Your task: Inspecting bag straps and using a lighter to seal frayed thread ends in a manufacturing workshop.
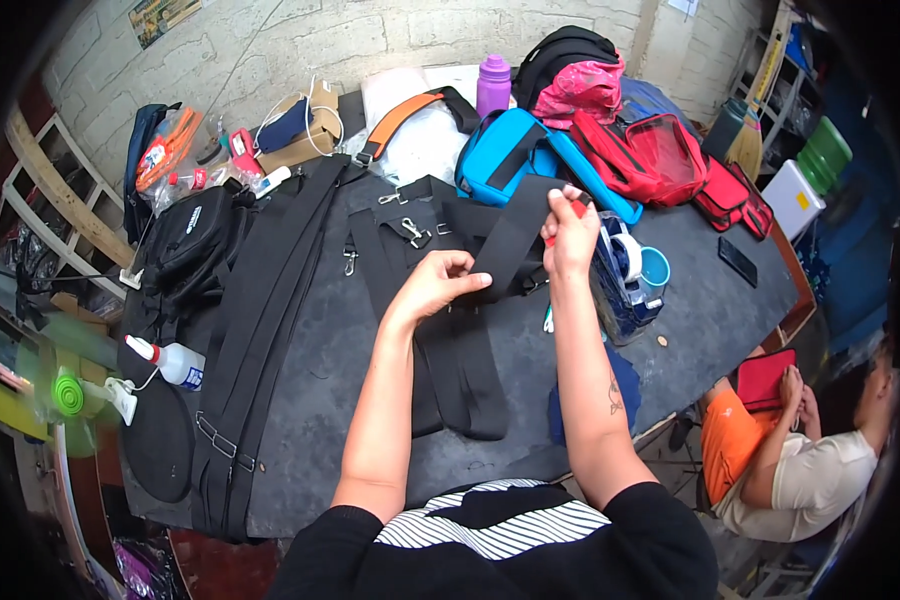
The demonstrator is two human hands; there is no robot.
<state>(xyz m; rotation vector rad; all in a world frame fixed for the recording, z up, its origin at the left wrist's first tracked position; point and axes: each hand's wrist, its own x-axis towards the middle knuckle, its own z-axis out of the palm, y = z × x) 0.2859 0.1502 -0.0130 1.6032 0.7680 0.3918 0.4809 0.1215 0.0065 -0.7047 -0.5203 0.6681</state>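
A wide black webbing strap (518, 238) is stretched between my two hands above the table. Its lower part is pinched between the thumb and fingers of my left hand (432, 288). My right hand (572, 236) is closed at the strap's upper end and also grips a small red object (582, 203), mostly hidden by the fingers. More black strap (460, 385) lies folded on the table under my hands. Metal snap hooks (412, 232) on black webbing rest just beyond my left hand.
Long black straps with metal buckles (220, 440) and a black bag (195, 240) lie left, beside a glue bottle (178, 364) and small fan (68, 390). Blue (505, 150) and red bags (635, 160) stand at the back. A phone (737, 260) lies right; a seated person (820, 470) holds red fabric.
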